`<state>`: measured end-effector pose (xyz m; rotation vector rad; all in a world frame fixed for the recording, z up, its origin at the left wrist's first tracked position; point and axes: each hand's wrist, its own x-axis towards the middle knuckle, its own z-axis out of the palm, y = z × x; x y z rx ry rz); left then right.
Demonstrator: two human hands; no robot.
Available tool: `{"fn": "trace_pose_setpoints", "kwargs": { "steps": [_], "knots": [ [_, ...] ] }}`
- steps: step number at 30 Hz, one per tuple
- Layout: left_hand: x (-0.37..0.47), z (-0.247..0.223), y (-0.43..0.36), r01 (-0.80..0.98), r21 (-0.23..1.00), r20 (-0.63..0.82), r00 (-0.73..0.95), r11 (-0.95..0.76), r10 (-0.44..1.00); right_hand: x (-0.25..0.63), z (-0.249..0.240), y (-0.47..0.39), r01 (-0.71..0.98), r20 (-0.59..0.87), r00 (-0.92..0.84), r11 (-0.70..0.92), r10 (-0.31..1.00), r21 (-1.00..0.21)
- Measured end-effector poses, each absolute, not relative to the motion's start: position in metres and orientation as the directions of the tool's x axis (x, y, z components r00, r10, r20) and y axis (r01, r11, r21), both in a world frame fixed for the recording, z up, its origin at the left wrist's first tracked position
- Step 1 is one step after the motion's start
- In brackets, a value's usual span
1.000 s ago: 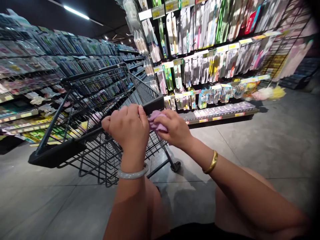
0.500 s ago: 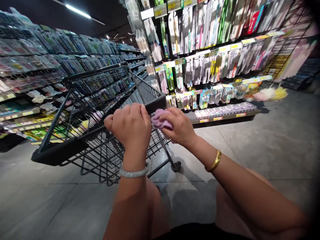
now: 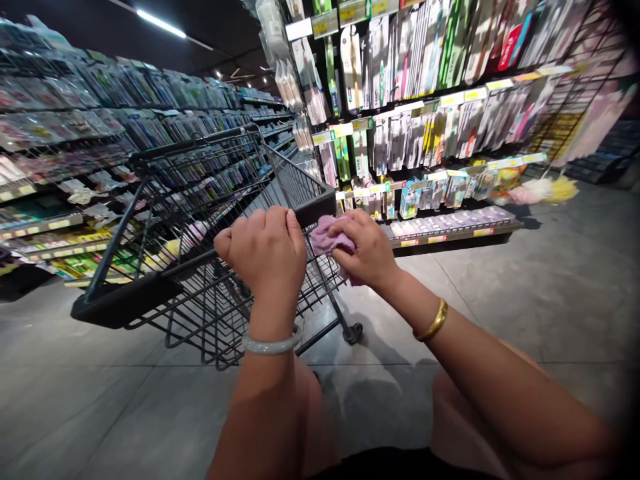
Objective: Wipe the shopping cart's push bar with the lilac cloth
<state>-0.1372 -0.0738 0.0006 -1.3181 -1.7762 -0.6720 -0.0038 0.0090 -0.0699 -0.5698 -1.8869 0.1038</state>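
Observation:
A black wire shopping cart (image 3: 200,300) stands in front of me, its handle bar running from lower left to upper right. My left hand (image 3: 265,257), with a pale bangle at the wrist, is closed over the handle bar. Crumpled in my right hand (image 3: 367,247) is a purple cloth (image 3: 330,235), held between thumb and fingers close to the bar's right end. The cloth lies just right of my left hand. A gold bangle circles my right wrist.
Shelving with packaged goods (image 3: 410,140) rises at the right, its low base shelf (image 3: 450,233) near the cart. Another stocked shelf (image 3: 65,133) lines the left. A cart wheel (image 3: 353,333) rests on the grey floor. Fluffy dusters (image 3: 535,191) hang at the far right.
My right hand and the cloth have shifted slightly right along the bar, away from my left hand. The whole view has shifted a little. Both hands keep their grip.

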Motion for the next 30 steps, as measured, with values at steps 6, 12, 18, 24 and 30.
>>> {"fn": "trace_pose_setpoints", "kwargs": {
  "steps": [6,12,18,24,30],
  "knots": [
    [-0.137,0.000,-0.073,0.944,-0.055,0.851,-0.127,0.327,0.510,-0.016,-0.080,-0.006,0.337,0.850,-0.387,0.913,0.357,-0.230],
    [-0.137,0.000,-0.073,0.946,-0.037,0.855,-0.138,0.323,0.500,-0.010,-0.070,-0.002,0.318,0.855,-0.359,0.910,0.374,-0.265],
    [-0.136,0.000,-0.073,0.947,-0.038,0.852,-0.136,0.318,0.506,0.002,-0.042,-0.006,0.263,0.945,-0.064,0.919,0.321,-0.295],
    [-0.137,0.001,-0.073,0.942,-0.043,0.843,-0.145,0.333,0.518,-0.012,-0.057,-0.013,0.317,0.810,-0.466,0.921,0.357,-0.224],
    [-0.137,0.001,-0.073,0.944,-0.034,0.838,-0.151,0.327,0.524,-0.013,-0.059,-0.010,0.337,0.729,-0.542,0.903,0.419,-0.268]
  ]
}}
